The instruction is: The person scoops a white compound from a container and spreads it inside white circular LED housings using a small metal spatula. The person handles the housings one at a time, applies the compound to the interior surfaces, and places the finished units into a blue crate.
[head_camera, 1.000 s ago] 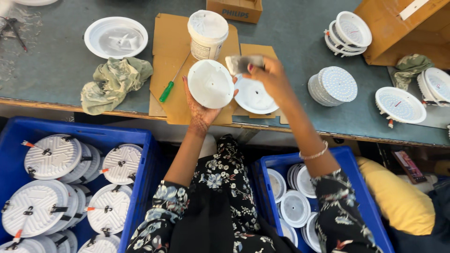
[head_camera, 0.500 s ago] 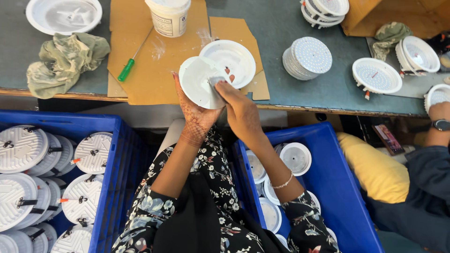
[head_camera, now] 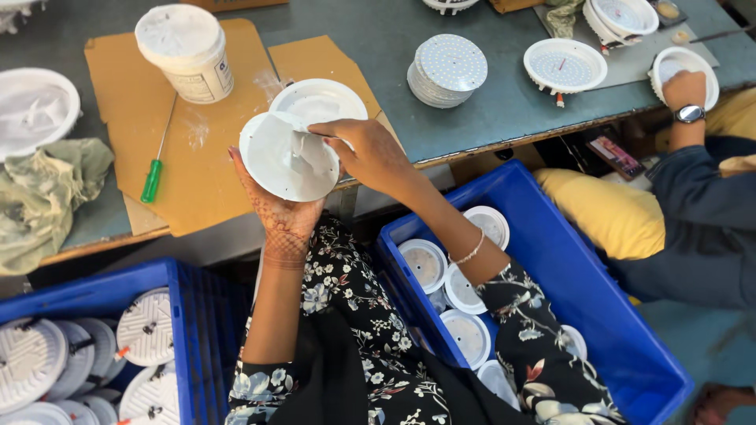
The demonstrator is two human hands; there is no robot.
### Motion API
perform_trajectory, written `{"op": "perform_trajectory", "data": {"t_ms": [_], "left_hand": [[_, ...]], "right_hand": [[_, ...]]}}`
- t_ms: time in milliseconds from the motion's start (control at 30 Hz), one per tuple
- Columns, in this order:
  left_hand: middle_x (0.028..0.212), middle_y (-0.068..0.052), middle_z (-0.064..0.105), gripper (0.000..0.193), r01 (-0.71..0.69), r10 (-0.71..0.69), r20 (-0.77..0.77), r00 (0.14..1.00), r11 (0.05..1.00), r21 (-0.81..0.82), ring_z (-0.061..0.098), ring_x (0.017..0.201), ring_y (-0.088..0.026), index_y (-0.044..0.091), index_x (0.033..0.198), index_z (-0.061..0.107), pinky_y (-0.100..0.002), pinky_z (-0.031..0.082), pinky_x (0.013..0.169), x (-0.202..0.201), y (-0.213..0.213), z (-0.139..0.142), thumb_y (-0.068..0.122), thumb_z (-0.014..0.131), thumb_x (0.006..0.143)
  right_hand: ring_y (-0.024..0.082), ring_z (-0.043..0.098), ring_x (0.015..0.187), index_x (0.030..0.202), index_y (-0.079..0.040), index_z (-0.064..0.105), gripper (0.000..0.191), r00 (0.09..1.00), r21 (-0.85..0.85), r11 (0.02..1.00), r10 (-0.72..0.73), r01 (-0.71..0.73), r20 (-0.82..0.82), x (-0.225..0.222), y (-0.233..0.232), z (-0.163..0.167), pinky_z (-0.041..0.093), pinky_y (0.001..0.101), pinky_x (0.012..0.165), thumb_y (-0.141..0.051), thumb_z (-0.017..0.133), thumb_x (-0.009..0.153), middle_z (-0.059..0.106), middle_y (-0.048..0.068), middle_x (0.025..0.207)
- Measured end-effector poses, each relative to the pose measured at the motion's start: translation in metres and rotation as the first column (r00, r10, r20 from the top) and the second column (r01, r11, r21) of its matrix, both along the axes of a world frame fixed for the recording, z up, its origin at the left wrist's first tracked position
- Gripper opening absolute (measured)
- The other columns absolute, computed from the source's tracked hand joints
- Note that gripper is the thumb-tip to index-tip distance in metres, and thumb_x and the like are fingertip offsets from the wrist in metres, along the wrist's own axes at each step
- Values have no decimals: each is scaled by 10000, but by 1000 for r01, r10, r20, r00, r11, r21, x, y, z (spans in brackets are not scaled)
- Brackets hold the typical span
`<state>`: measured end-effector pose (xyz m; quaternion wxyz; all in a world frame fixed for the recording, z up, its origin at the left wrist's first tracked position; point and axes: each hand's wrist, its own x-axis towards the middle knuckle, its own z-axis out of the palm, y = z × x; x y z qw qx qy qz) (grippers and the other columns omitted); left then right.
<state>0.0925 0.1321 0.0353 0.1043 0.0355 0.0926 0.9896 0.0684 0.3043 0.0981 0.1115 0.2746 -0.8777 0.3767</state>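
Bare brown cardboard sheet lies open between the green-handled screwdriver and the white round plastic disc; white tub blocks behind.

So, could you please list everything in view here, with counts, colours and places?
white disc: one, in left hand, over cardboard
lamp housing: one, white, on cardboard
tub: one, white, lidded, back of cardboard
screwdriver: one, green handle, left on cardboard
rag: one, greenish, table's left edge
perforated plates: a stack, white, table centre
blue crates: two, holding white lamp parts, below table
co-worker's hand: one, far right, on a white housing
left hand: cradles disc
right hand: fingertips on disc
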Motion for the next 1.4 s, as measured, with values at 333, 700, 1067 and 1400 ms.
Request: {"op": "perform_trajectory", "data": {"t_ms": [333, 700, 1067, 1400], "left_hand": [[1421, -104, 591, 734, -8, 9, -14, 1000, 995, 101, 570, 1294, -320, 154, 1417, 551, -524, 483, 1125, -43, -3, 2, 691, 558, 917], [1370, -147, 587, 778, -60, 61, -9, 998, 996, 69, 581, 1241, -347, 175, 1403, 518, -598, 509, 973, -48, -10, 2, 747, 508, 875], [1411, -151, 539, 808, -314, 308, -107, 945, 949, -38, 518, 1315, -285, 97, 1552, 372, -452, 412, 1140, -71, 8, -36, 634, 550, 976], [1640, -70, 313, 875, -435, 353, -323, 878, 870, -232, 301, 1536, -223, 169, 1646, 181, -452, 269, 1288, -69, 20, -53, 575, 598, 991]], "right_hand": [[364, 672, 1102, 1157, -32, 728, 319, 975, 40, 997, 70, -63, -211, -10, -18, -5, 533, 416, 950, 59, 646, 863, 698, 174, 1155], [211, 775, 915, 1082, 21, 734, 211, 996, -90, 995, -35, 42, 81, -29, -5, 9, 573, 345, 838, -100, 701, 913, 786, 171, 994], [306, 720, 652, 956, 47, 734, 250, 979, -32, 979, -203, 203, -2, -21, -41, -9, 518, 395, 599, -188, 743, 873, 706, 215, 746], [165, 690, 724, 1024, 59, 715, 279, 998, -188, 981, -49, 56, 43, -10, -42, 13, 526, 333, 638, -197, 727, 913, 728, 145, 812]]}}
